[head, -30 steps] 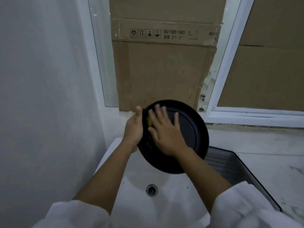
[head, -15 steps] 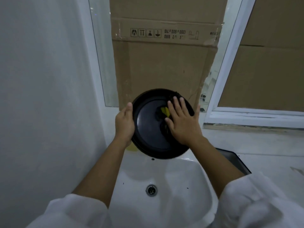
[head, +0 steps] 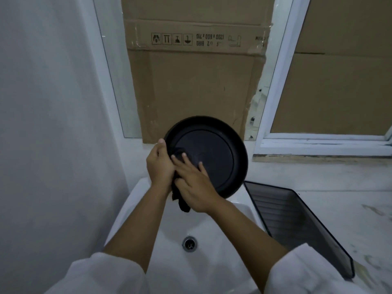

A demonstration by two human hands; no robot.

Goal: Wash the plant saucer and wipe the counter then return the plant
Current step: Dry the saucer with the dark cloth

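Note:
A round black plant saucer (head: 214, 153) is held tilted on edge above the white sink (head: 148, 209), its flat face toward me. My left hand (head: 159, 164) grips its left rim, thumb up. My right hand (head: 194, 187) presses a dark cloth or sponge (head: 181, 200) against the saucer's lower left face, fingers spread; a dark end hangs below the palm. The plant is out of sight.
The sink's drain (head: 189, 243) lies below the hands. A dark ribbed drainer tray (head: 297, 221) sits right of the sink on the pale counter (head: 350, 187). Cardboard (head: 195, 81) covers the window behind. A white wall stands close on the left.
The saucer has shifted right and down. My right hand slid from the saucer's upper right to its lower left, beside my left hand, and the yellow of the sponge no longer shows.

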